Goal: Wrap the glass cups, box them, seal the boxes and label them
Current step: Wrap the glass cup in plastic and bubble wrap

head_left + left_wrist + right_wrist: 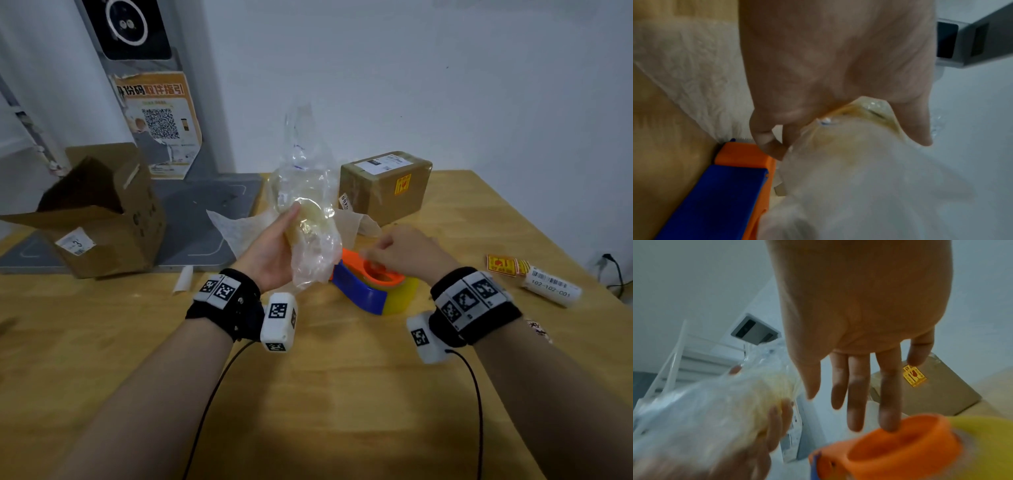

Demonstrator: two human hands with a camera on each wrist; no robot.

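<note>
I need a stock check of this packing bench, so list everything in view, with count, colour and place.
wrapped glass cup: one, clear plastic wrap, held above the table
tape dispenser: one, blue and orange with a yellow roll, table centre
sealed box: one, brown with labels, back of the table
open box: one, brown, tipped, back left
wrapping paper: one sheet, white, behind the cup
sticker strip: one, red and yellow, far right
label roll: one, white with a barcode, far right
table: one, light wood
left hand: grips the wrapped glass cup
right hand: fingers straight, reaching onto the tape dispenser
</note>
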